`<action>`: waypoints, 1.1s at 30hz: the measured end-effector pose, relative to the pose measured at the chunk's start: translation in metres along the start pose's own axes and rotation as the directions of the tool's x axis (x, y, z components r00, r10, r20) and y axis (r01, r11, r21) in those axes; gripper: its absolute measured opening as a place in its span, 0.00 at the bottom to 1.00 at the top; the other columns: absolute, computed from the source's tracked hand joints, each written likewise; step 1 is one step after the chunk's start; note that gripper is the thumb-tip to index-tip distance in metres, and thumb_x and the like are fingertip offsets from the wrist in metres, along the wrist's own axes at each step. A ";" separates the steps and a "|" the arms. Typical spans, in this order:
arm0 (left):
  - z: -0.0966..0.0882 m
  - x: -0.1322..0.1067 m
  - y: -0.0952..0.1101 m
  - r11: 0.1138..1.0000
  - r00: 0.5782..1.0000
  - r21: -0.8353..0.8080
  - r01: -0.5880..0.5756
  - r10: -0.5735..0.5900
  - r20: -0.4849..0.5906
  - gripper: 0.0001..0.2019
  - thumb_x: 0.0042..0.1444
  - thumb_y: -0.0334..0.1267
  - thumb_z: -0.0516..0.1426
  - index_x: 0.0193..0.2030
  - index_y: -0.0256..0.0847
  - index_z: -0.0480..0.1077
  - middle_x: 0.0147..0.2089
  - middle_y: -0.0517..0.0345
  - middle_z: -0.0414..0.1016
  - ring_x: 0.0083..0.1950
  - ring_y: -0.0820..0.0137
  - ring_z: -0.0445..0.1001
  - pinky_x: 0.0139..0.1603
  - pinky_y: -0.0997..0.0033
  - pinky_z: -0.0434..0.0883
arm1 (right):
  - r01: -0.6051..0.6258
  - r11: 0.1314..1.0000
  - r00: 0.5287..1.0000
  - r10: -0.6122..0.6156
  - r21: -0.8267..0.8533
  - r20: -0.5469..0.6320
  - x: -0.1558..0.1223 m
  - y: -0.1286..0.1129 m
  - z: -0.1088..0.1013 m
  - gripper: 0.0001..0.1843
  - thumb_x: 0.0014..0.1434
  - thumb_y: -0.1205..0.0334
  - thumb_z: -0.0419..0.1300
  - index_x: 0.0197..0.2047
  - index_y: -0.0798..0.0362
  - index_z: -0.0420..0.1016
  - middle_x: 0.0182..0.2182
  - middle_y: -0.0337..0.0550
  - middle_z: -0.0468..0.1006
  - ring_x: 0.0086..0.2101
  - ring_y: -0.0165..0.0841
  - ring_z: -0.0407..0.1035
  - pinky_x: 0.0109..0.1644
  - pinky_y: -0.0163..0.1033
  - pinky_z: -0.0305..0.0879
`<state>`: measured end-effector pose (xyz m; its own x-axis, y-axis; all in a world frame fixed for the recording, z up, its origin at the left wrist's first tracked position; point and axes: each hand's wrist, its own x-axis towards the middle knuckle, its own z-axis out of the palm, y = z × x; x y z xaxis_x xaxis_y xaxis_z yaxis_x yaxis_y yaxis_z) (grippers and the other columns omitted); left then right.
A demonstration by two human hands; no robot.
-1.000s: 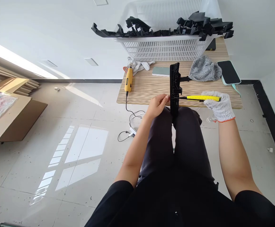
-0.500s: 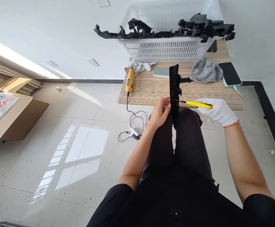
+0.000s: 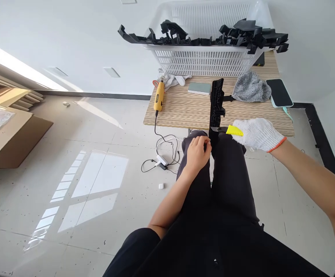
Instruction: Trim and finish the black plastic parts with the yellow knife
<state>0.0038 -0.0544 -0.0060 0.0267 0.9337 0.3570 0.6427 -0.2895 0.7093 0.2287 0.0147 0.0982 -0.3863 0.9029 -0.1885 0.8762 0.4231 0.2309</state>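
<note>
A long black plastic part [image 3: 216,107] stands upright between my knees, its top reaching over the wooden table [image 3: 181,111]. My bare left hand [image 3: 198,152] rests on my left knee, fingers curled against the part's lower end. My right hand [image 3: 256,134], in a white knit glove, grips a yellow utility knife [image 3: 234,130] whose tip meets the part's right side low down.
A white basket [image 3: 204,61] full of black plastic parts stands at the table's back. On the table lie a yellow rotary tool [image 3: 159,97], a grey cloth [image 3: 250,87], a phone [image 3: 279,93] and a small green block [image 3: 199,88]. Cables and a plug [image 3: 163,158] lie on the floor.
My left hand slid down the part from its middle to my knee. My right hand moved the knife left and lower, closer to the part. The view shifted slightly.
</note>
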 end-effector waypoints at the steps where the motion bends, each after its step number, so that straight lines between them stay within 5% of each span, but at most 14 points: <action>1: 0.000 -0.001 0.000 1.000 1.000 0.023 -0.016 0.016 0.002 0.05 0.67 0.31 0.56 0.45 0.46 0.70 0.40 0.56 0.79 0.41 0.63 0.75 0.47 0.62 0.73 | 0.005 1.000 1.000 -0.006 0.011 0.017 0.002 -0.001 -0.001 0.25 0.67 0.44 0.50 0.51 0.52 0.79 0.29 0.51 0.82 0.30 0.46 0.76 0.29 0.40 0.43; 14: 0.003 -0.001 -0.004 0.997 0.999 0.062 -0.048 0.049 -0.021 0.05 0.67 0.31 0.55 0.43 0.46 0.70 0.38 0.56 0.80 0.39 0.62 0.74 0.45 0.61 0.71 | 0.057 0.998 0.995 -0.059 0.028 0.079 0.019 -0.007 0.001 0.22 0.67 0.48 0.50 0.50 0.53 0.77 0.31 0.53 0.82 0.31 0.47 0.76 0.32 0.39 0.51; 22: 0.002 -0.002 -0.003 0.996 0.998 0.072 -0.054 0.055 -0.006 0.05 0.67 0.31 0.56 0.43 0.45 0.71 0.39 0.56 0.81 0.39 0.62 0.74 0.45 0.61 0.71 | 0.028 1.000 0.998 -0.028 -0.003 0.062 0.016 -0.011 -0.004 0.24 0.67 0.47 0.49 0.50 0.53 0.78 0.31 0.53 0.82 0.31 0.45 0.76 0.30 0.40 0.43; 29: 0.002 -0.001 -0.003 0.991 0.998 0.117 -0.058 0.059 -0.004 0.05 0.68 0.31 0.56 0.43 0.45 0.71 0.38 0.58 0.80 0.39 0.64 0.74 0.45 0.63 0.71 | -0.104 0.993 0.988 0.096 -0.062 -0.122 0.009 -0.001 -0.023 0.28 0.66 0.44 0.49 0.50 0.55 0.79 0.34 0.55 0.83 0.34 0.45 0.76 0.30 0.40 0.40; 33: 0.002 -0.001 -0.004 0.990 0.997 0.120 -0.073 0.075 -0.013 0.05 0.68 0.30 0.56 0.43 0.45 0.71 0.38 0.59 0.81 0.38 0.64 0.74 0.44 0.63 0.71 | -0.034 0.997 0.999 0.032 -0.073 -0.030 0.004 -0.006 -0.016 0.26 0.65 0.44 0.48 0.48 0.53 0.79 0.32 0.53 0.82 0.32 0.44 0.75 0.31 0.40 0.41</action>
<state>0.0033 -0.0541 -0.0105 0.0651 0.9066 0.4170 0.7265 -0.3295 0.6030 0.2172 0.0171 0.1115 -0.3668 0.9177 -0.1528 0.8654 0.3969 0.3060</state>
